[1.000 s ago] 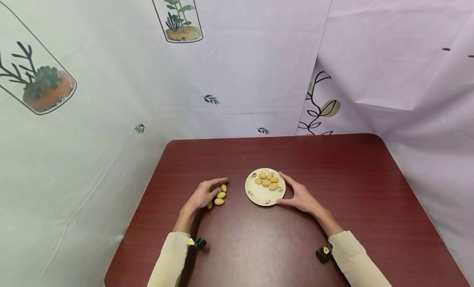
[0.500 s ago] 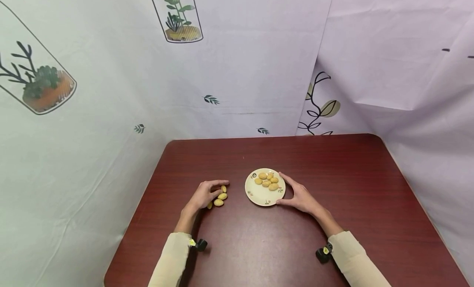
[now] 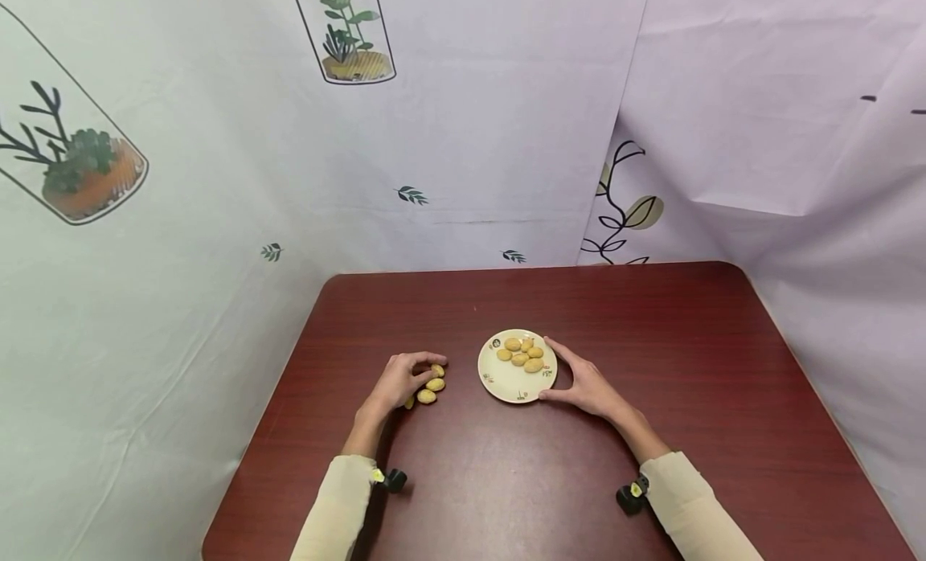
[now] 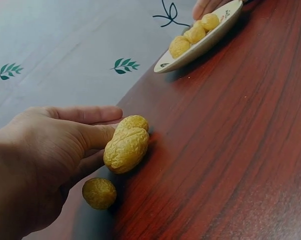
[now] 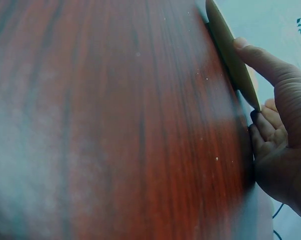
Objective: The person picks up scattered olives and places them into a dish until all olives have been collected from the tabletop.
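Observation:
My left hand (image 3: 396,380) is at the left of the table, its thumb and fingers around a small yellow wrinkled oval piece (image 3: 438,370), partly hidden by the fingers. Two more such ovals (image 3: 435,384) lie beside the thumb, and another (image 3: 409,402) shows partly under the palm. The left wrist view shows the wrinkled oval (image 4: 126,150) close up by the thumb (image 4: 98,136). A round cream plate (image 3: 510,386) with small printed motifs carries several yellow ovals (image 3: 534,365). My right hand (image 3: 589,386) holds its right rim between thumb and fingers, also seen with the plate (image 5: 233,60) in the right wrist view.
Everything rests on a dark red wood-grain table (image 3: 637,320) with rounded far corners. Pale cloth (image 3: 463,143) with plant prints hangs behind it and at both sides. Black wrist cameras (image 3: 395,481) sit at both cuffs.
The left thumb and fingers have drawn closer around the far oval, and the loose ovals beside them have shifted slightly. The right hand and the plate stay in place.

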Demonstrator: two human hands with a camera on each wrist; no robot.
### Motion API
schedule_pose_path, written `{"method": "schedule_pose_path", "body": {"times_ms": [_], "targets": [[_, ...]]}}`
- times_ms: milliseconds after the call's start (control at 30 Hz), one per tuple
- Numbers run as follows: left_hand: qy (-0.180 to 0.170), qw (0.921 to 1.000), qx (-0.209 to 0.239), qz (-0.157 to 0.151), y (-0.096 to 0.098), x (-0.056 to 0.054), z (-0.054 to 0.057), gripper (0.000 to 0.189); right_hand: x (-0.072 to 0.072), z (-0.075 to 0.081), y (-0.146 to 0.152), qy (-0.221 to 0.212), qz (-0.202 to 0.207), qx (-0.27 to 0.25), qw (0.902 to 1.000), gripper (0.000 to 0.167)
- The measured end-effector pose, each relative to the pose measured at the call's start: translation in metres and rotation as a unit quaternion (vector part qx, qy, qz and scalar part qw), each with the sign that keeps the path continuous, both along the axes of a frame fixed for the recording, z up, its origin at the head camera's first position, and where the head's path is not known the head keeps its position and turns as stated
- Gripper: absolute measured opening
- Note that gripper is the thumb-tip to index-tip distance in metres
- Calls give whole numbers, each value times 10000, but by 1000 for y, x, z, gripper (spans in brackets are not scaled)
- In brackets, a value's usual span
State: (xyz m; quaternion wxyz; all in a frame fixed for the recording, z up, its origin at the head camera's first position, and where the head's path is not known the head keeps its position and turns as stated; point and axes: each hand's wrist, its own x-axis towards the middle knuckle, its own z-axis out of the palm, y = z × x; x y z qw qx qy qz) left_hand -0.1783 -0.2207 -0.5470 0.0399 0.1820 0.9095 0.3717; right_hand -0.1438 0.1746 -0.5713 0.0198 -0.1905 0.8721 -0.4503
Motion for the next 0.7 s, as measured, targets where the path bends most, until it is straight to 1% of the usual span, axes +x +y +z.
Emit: {"method": "schedule_pose_path", "body": {"times_ms": [167, 300, 400, 533, 700], "targets": [[71, 9999, 102, 52, 0, 0, -1, 22, 0, 0, 0, 19, -8, -3, 10000, 106], [165, 9997, 125, 148, 0, -1, -2, 21, 0, 0, 0, 17, -14, -9, 10000, 106], [157, 9994, 203, 240, 0, -2, -1, 20, 0, -1, 0, 23, -11, -14, 10000, 106], [147, 9989, 297, 320, 1, -4, 1, 20, 0, 0, 0, 26, 1, -24, 10000, 106], [392, 9983, 339, 278, 6, -6, 6, 21, 0, 0, 0, 45, 21, -48, 10000, 106]]}}
